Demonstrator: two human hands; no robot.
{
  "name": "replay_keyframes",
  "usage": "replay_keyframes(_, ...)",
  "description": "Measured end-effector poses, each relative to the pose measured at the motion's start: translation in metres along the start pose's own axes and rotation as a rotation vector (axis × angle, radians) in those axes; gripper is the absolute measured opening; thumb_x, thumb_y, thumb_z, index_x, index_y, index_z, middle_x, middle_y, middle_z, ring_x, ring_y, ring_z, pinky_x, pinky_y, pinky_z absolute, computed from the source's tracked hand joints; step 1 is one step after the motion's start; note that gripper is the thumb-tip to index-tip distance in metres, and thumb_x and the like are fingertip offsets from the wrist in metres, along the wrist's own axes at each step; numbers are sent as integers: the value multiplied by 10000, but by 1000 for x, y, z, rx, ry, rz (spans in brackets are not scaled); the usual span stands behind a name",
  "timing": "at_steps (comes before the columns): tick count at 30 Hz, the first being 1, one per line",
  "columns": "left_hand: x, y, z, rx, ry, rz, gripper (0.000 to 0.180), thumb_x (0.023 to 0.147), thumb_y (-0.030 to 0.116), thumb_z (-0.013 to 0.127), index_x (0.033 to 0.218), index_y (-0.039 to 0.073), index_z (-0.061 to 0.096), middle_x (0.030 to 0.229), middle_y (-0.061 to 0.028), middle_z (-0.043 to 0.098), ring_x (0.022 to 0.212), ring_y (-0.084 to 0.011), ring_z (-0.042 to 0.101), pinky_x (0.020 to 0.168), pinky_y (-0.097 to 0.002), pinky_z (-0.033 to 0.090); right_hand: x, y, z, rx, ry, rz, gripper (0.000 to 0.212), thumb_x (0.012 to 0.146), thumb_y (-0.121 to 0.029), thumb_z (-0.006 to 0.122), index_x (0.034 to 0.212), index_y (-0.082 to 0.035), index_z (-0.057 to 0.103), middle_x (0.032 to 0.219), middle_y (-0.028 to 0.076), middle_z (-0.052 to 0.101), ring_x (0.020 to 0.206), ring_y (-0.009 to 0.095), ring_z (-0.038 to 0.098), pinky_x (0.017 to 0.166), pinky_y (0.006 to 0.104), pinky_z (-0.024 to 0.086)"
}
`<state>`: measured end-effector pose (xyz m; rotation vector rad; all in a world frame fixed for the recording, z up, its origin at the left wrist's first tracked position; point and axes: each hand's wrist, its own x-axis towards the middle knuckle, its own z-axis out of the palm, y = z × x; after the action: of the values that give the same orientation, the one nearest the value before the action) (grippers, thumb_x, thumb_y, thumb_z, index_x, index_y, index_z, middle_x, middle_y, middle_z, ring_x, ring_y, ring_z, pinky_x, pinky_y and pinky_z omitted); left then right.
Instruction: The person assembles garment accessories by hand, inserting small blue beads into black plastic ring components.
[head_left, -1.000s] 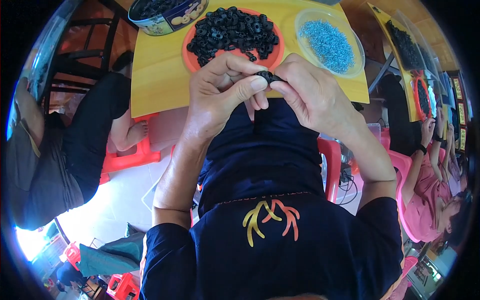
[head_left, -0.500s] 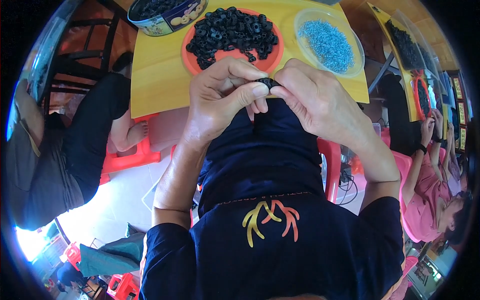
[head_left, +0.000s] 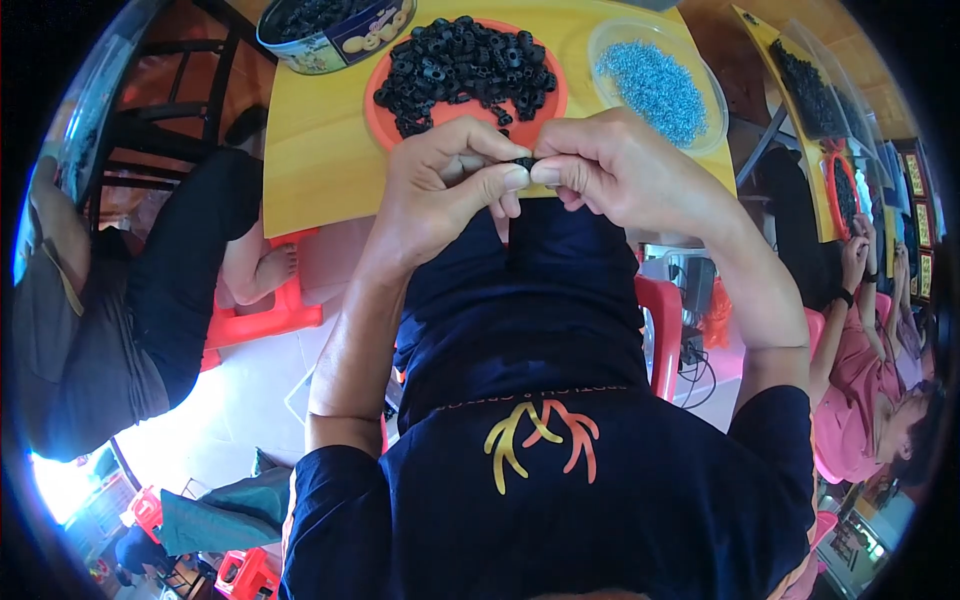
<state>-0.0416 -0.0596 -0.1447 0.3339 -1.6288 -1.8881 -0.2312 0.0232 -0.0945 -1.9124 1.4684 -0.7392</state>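
A small black plastic part (head_left: 524,163) is pinched between my two hands, over the near edge of the yellow table. Thumb and forefinger of my left hand (head_left: 432,190) grip it from one side. My right hand (head_left: 625,170) pinches at its other side, with both thumb tips nearly meeting; most of the part is hidden by the fingers. Just beyond lies an orange-red round tray (head_left: 376,122) heaped with similar black plastic parts (head_left: 460,70). To its right, a clear plastic dish (head_left: 716,135) holds many small shiny blue metallic pieces (head_left: 655,90), too small to name.
At the table's (head_left: 310,180) far left stands a round tin (head_left: 325,50) with black pieces inside. A person in dark trousers (head_left: 190,270) sits to the left; another in a pink top (head_left: 860,400) works at a second table on the right. Red plastic stools (head_left: 270,310) stand around.
My right hand has turned and shifted slightly, its thumb now pressed toward the left thumb. Less of the black part shows. My left hand stays nearly in place.
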Motion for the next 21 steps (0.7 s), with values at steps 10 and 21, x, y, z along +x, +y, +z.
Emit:
replay_keyframes(10, 7, -3, 2, -164, 50, -98, 171, 917, 29, 598, 1077, -32, 588, 846, -125, 651, 694, -163, 654, 522, -265, 546, -12, 23, -1, 445, 131, 107, 267, 985, -287, 541, 1006, -31, 614, 743, -2, 568, 625, 61, 549, 569, 215, 467)
replay_keyframes(21, 25, 11, -21, -6, 103, -30, 195, 899, 16, 600, 1088, -31, 588, 859, -122, 672, 706, -153, 647, 613, -236, 513, -17, 47, -10, 370, 145, 161, 268, 972, -262, 566, 936, -1, 614, 731, -3, 586, 620, 62, 544, 585, 224, 467)
